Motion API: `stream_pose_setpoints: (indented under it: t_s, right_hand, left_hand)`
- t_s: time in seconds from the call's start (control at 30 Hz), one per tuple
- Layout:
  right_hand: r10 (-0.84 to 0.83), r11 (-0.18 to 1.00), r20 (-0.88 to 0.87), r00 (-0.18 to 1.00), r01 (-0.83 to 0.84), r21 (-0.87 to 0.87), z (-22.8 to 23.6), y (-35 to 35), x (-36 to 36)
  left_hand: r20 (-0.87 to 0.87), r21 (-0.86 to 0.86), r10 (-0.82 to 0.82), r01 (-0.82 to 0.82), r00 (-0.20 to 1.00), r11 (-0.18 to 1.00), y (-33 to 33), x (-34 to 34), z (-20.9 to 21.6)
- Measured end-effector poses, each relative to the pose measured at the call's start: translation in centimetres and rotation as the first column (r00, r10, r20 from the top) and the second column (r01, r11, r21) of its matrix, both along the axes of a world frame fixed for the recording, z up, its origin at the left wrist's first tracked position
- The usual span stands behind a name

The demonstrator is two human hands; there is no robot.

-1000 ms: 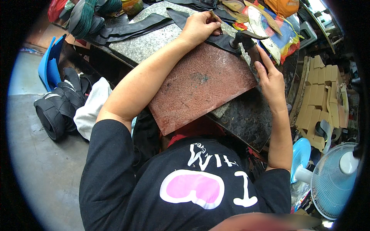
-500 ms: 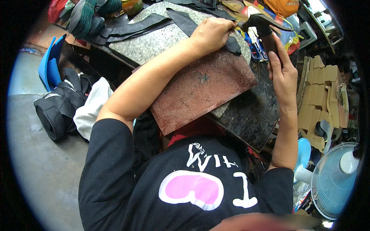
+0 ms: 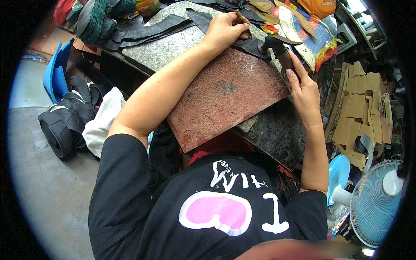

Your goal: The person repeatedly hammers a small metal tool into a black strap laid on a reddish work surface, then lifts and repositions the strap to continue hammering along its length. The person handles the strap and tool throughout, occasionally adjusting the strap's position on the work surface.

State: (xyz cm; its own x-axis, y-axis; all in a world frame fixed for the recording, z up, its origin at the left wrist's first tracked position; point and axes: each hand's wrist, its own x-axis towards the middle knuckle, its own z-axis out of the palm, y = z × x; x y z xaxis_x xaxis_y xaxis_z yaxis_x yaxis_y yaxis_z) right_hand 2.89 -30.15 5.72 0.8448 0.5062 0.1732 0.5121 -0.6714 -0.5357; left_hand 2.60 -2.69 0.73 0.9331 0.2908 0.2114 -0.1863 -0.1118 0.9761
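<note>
My right hand [image 3: 305, 93] is wrapped round the dark handle of a hammer [image 3: 283, 58]. The hammer's black head is low, by the end of a black strip [image 3: 249, 46] of leather-like material. Farther left, my left hand [image 3: 227, 31] rests over this strip with its fingers pinched together. A small end of something shows at its fingertips, too little to name. Below both hands lies a reddish-brown rough board [image 3: 229, 97], set on a speckled stone slab [image 3: 160, 50].
More black strips [image 3: 151, 32] lie on the slab. Green cord [image 3: 93, 21] is at the far left, and pale cut patterns [image 3: 294, 34] lie on a colourful mesh bag [image 3: 320, 47] at far right. Cardboard boxes [image 3: 355, 117] and a fan [image 3: 377, 199] stand at right.
My right hand has brought the hammer down and left, toward the strip. My left hand has shifted left and slightly away, uncovering more of the strip.
</note>
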Motion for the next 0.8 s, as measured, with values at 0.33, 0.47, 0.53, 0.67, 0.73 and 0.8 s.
stream_pose_setpoints:
  t_s: [0.33,0.47,0.53,0.67,0.73,0.8]
  right_hand:
    - [0.075,0.988,-0.007,0.997,-0.074,0.132,0.7,-0.3,0.6]
    - [0.172,0.831,0.145,0.974,-0.222,0.510,7.2,0.3,-0.7]
    - [0.144,0.662,0.411,0.900,-0.396,0.637,9.0,1.0,-1.2]
    - [0.096,0.904,0.123,0.988,-0.138,0.405,6.5,2.1,-1.1]
    - [0.129,0.910,-0.046,0.991,-0.099,0.403,4.2,1.4,-0.4]
    - [0.094,0.921,-0.128,0.987,-0.037,0.387,2.7,-0.2,0.2]
  left_hand:
    - [0.052,0.222,-0.016,0.004,0.999,0.975,0.0,0.0,0.3]
    - [0.223,0.563,0.015,-0.141,0.975,0.814,-0.6,-0.1,1.1]
    - [0.290,0.670,0.007,-0.209,0.957,0.712,-1.1,-0.2,1.5]
    - [0.339,0.749,-0.024,-0.255,0.940,0.612,-2.2,-0.1,1.7]
    - [0.403,0.730,-0.049,-0.288,0.914,0.620,-2.2,-0.1,1.7]
    - [0.372,0.701,0.008,-0.287,0.928,0.652,-1.9,-0.2,1.6]
